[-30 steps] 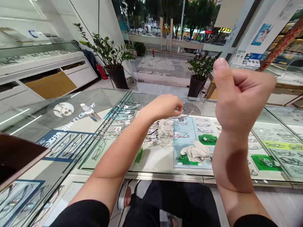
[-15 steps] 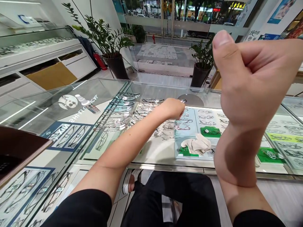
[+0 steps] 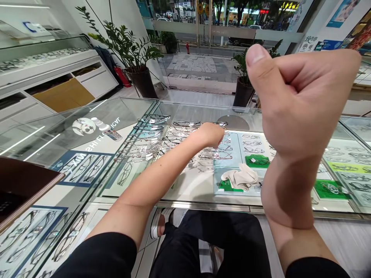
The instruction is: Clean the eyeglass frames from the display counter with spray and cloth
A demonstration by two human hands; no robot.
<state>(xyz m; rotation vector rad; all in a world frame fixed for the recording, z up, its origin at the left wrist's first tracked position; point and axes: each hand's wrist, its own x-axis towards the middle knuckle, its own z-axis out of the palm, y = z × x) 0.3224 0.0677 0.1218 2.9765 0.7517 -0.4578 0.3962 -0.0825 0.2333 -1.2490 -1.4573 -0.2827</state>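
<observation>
Stretched out over the glass display counter (image 3: 185,197), my left hand (image 3: 213,135) is closed, its fingertips turned away from view. Around it lie rows of eyeglasses (image 3: 152,133), and one dark frame (image 3: 222,124) shows just behind its knuckles. Whether the fingers grip a frame is hidden. My right hand (image 3: 301,104) is raised close to the camera, bent at the wrist, in a fist with the thumb against the curled fingers. Nothing shows in it. Below and left of that hand, a crumpled beige cloth (image 3: 242,177) rests on the counter, partly over a green packet (image 3: 230,186).
A small bottle (image 3: 108,130) lies at the counter's left. A dark brown panel or case (image 3: 26,185) juts in at the left edge. More eyeglasses (image 3: 252,143) and a green card (image 3: 257,161) appear to the right. Potted plants (image 3: 142,79) stand beyond, before glass doors.
My right hand has shifted slightly left and a little down in the view. The left hand has moved very slightly left and down, still closed. The cloth and eyeglass rows stay put.
</observation>
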